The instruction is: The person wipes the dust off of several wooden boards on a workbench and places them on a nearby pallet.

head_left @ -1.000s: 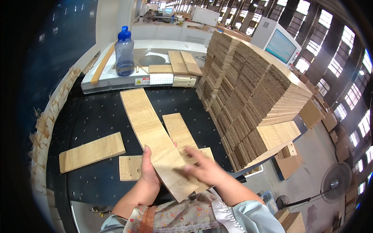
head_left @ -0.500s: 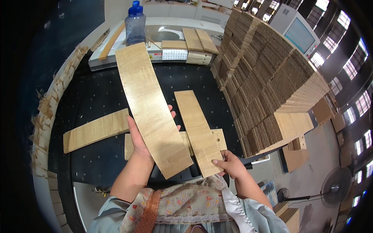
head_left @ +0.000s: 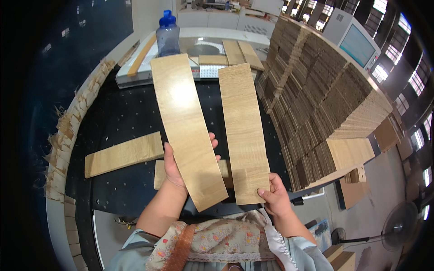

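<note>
My left hand (head_left: pixel 174 167) grips a long light-wood plank (head_left: pixel 185 126) from below, holding it lifted over the black table (head_left: pixel 117 117). My right hand (head_left: pixel 276 194) pinches the near corner of a second, similar plank (head_left: pixel 242 131), also raised and running parallel to the first. Under them a shorter wood piece (head_left: pixel 159 174) lies flat on the table, partly hidden. Another plank (head_left: pixel 123 154) rests flat to the left.
A tall slanted stack of wood boards (head_left: pixel 325 99) fills the right side. At the far end stand a blue water bottle (head_left: pixel 167 34) and a white machine bed (head_left: pixel 203 54) with short boards. Wood scraps (head_left: pixel 61 149) line the table's left rim. A fan (head_left: pixel 398 230) stands on the floor.
Both planks have been lifted off the table and now sit side by side. My right hand has taken hold of the second plank's near corner and raised it.
</note>
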Demonstrator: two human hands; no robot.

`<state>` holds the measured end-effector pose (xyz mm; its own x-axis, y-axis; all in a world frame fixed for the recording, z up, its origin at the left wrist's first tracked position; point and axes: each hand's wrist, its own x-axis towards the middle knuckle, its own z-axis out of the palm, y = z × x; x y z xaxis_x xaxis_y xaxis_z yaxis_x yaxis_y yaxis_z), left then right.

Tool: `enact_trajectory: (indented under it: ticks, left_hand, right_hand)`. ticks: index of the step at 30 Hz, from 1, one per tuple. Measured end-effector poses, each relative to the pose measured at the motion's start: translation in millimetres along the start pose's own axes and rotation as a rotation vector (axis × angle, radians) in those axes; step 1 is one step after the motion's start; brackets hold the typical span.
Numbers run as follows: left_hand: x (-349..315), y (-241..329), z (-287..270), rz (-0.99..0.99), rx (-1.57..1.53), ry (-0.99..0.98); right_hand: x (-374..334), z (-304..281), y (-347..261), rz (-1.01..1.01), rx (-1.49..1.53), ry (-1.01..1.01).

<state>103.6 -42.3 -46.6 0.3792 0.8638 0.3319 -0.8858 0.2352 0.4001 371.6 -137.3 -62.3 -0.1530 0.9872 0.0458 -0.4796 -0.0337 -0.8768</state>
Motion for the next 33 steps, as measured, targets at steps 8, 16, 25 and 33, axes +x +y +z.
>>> enact_trajectory:
  ticks: [8,16,25,33]
  left_hand:
    - [2.1,-11.0,11.7,-0.004,0.087,0.007]
    - [-2.5,-14.4,3.3,-0.013,0.049,-0.036]
    - [-8.5,-19.7,7.3,0.035,0.104,0.007]
    - [6.2,-35.2,19.3,0.083,0.193,-0.029]
  right_hand:
    - [4.6,10.4,19.5,-0.175,-0.129,0.037]
    - [0.9,11.1,16.6,-0.252,-0.358,0.001]
    - [-3.2,11.5,19.2,-0.55,-0.924,0.043]
    - [9.7,55.3,15.5,-0.683,-1.284,-0.224]
